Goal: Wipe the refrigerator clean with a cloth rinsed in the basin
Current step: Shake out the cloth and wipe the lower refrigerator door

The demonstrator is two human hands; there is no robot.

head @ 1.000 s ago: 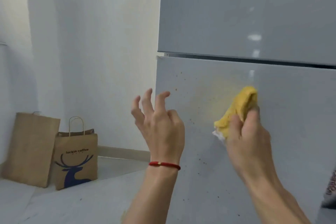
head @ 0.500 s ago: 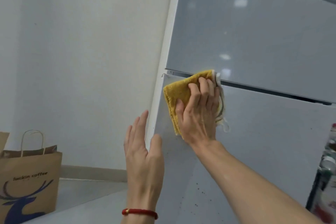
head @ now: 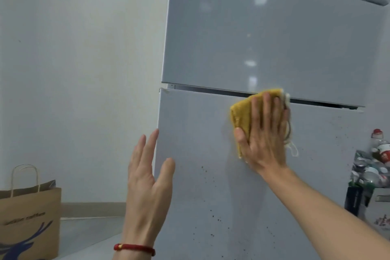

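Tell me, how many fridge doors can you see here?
2. The upper door fills the top of the view; the lower door sits under the dark gap, where the right hand presses a yellow cloth.

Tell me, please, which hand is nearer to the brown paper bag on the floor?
Left. The left hand hovers open beside the refrigerator's edge, above and right of the paper bag; the right hand is farther right.

Counting the things in view

Showing are one refrigerator [head: 263,34] with two doors, one yellow cloth [head: 241,116], two hands, one paper bag [head: 29,219], one red bracelet [head: 135,248].
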